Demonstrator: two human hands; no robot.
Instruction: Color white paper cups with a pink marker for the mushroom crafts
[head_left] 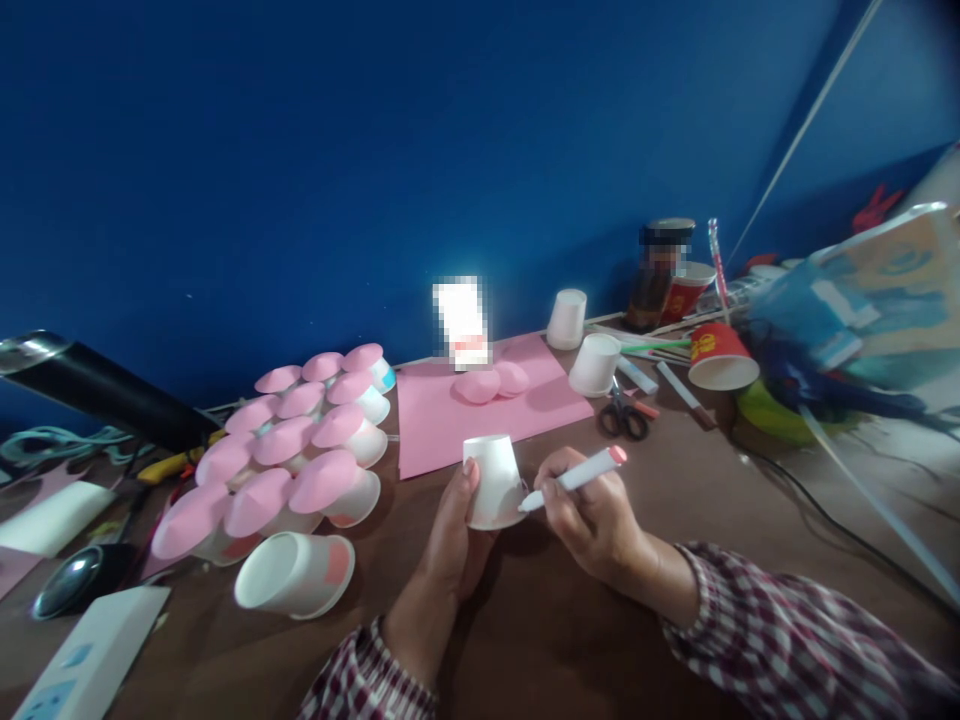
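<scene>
Left hand [450, 535] grip clamped around white paper cup [493, 482]; right hand [592, 515] grip pinched on marker [576, 476].

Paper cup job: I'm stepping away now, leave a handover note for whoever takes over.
Left hand holds an upturned white paper cup above the brown table.
Right hand holds a pink-capped marker, tip at the cup's rim.
Done: pink-topped cups clustered at left; one cup lies on its side.
Left: plain cups behind the pink sheet, scissors beside them.
</scene>
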